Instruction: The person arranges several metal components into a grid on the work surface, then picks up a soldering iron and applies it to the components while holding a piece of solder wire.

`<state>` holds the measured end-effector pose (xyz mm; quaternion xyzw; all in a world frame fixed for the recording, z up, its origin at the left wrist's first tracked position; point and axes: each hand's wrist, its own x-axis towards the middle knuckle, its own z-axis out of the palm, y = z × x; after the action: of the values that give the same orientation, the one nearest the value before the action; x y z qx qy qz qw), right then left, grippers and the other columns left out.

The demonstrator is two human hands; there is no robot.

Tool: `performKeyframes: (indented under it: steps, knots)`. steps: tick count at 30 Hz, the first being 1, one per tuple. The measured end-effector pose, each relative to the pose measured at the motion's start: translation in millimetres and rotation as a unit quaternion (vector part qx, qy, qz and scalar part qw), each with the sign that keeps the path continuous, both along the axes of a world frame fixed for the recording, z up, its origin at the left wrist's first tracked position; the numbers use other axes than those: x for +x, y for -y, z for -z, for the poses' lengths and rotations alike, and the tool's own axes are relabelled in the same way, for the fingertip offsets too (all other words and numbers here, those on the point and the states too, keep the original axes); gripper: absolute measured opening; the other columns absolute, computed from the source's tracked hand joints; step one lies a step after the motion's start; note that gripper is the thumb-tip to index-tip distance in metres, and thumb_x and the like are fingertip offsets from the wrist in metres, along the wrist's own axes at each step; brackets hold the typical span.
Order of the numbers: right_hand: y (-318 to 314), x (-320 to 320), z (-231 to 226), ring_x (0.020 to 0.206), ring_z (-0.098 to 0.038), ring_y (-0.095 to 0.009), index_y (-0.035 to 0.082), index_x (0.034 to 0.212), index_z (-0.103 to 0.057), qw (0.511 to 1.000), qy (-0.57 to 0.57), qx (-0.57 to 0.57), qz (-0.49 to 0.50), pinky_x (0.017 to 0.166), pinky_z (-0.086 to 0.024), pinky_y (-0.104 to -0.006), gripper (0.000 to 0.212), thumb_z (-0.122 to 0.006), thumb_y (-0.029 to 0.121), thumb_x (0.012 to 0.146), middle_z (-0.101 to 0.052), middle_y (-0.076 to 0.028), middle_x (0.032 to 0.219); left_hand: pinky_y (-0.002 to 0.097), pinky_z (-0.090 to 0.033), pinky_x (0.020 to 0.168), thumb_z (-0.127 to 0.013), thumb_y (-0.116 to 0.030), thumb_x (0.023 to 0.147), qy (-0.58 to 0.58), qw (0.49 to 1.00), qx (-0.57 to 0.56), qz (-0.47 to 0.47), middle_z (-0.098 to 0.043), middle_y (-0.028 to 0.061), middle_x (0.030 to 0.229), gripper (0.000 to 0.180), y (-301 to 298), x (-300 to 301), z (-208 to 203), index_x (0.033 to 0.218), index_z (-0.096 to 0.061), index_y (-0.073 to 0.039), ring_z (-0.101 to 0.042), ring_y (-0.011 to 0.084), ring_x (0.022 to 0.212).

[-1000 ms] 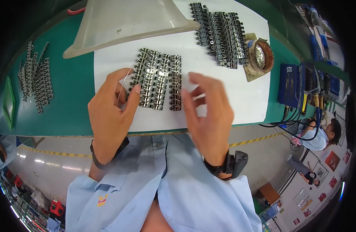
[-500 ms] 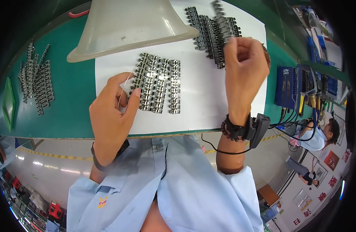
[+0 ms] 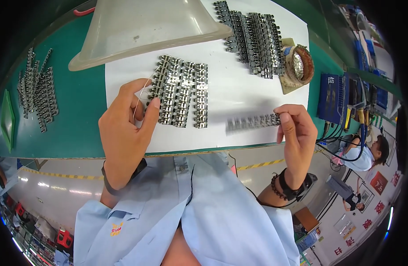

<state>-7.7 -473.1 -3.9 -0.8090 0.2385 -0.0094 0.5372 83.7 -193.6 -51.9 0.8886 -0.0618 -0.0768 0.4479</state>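
Between the thumb and fingers of my right hand (image 3: 299, 137) is one end of a strip of small metal parts (image 3: 257, 122). The strip points left over the white sheet, its far end smeared by motion. My left hand (image 3: 126, 126) rests at the left edge of a row of shiny metal strips (image 3: 175, 93), thumb and forefinger apart, other fingers curled. A thin silvery wire (image 3: 142, 95) loops out of these curled fingers beside the strips. Farther back lies a pile of darker strips (image 3: 252, 40), next to a round, brown-stained holder (image 3: 299, 64) with crumpled foil inside.
A large translucent plastic hood (image 3: 146, 26) stands at the back. On the green mat (image 3: 80, 133) at left are more metal strips (image 3: 37, 91) and a green tray (image 3: 8, 119). Blue boxes with cables (image 3: 332, 99) stand at right. Another person (image 3: 368, 153) sits beyond them.
My right hand has come from the back pile toward the front right, bringing the strip with it and swinging it level. The round holder is now uncovered. My left hand stays nearly in place.
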Motion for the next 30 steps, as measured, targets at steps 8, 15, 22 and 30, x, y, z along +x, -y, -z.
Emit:
performKeyframes:
  steps: [8,15,22,30]
  knots:
    - [-14,38,4,0.078,-0.057,-0.013,0.003,0.111,-0.062,0.957,0.039,-0.238,-0.163,0.060,-0.045,-0.0267,0.026,-0.069,0.008,0.087,-0.062,-0.005,0.094,0.0250,-0.034,0.048,-0.072,-0.009,0.084,0.009,1.000,0.013,-0.006,-0.045,0.0011,0.059,0.028,1,-2,0,0.111,-0.064,-0.008,-0.039,0.0095,0.051]
    - [-48,24,12,0.103,-0.057,-0.030,0.006,0.120,-0.058,0.933,0.018,-0.290,-0.211,0.083,-0.050,-0.0368,0.046,-0.076,0.007,0.077,-0.059,-0.013,0.120,0.0245,-0.034,0.048,-0.072,-0.008,0.084,0.011,1.000,0.011,0.001,-0.044,0.0008,0.059,0.028,3,-2,0,0.111,-0.064,-0.008,-0.039,0.0093,0.051]
    - [-58,50,20,0.100,-0.057,-0.032,0.005,0.119,-0.058,0.922,0.123,-0.256,-0.263,0.086,-0.049,-0.0390,0.050,-0.078,0.012,0.075,-0.060,-0.015,0.116,0.0249,-0.034,0.048,-0.072,-0.009,0.084,0.007,1.000,0.013,-0.009,-0.044,0.0014,0.058,0.028,2,-1,0,0.111,-0.063,-0.007,-0.040,0.0097,0.050]
    - [-46,119,27,0.087,-0.058,-0.032,0.003,0.095,-0.061,0.848,0.137,-0.492,-0.141,0.073,-0.049,-0.0420,0.023,-0.074,0.013,0.079,-0.063,-0.012,0.094,0.0251,-0.034,0.048,-0.072,-0.008,0.084,0.012,1.000,0.011,-0.010,-0.044,0.0013,0.058,0.027,3,-2,0,0.110,-0.063,-0.007,-0.040,0.0101,0.050]
